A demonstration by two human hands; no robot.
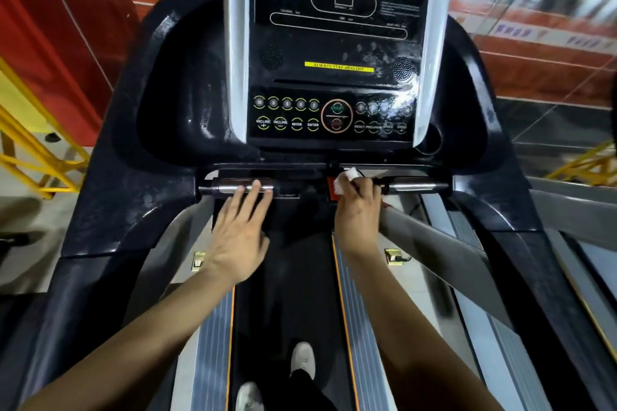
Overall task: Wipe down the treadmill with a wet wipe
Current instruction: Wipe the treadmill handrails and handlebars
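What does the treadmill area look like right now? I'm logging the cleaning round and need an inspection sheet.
Surface: black console shows smears near the right-hand buttons.
Job's things: white wet wipe pressed at the middle of the front handlebar, by a red part.
Clutter: nothing seen.
Hands: left hand open, fingertips resting on the left metal grip; right hand holds the wipe.
Cables: thin black cord runs along the bar's right side.
Surroundings: yellow frame at left, red wall panels behind, person's shoes on the belt.
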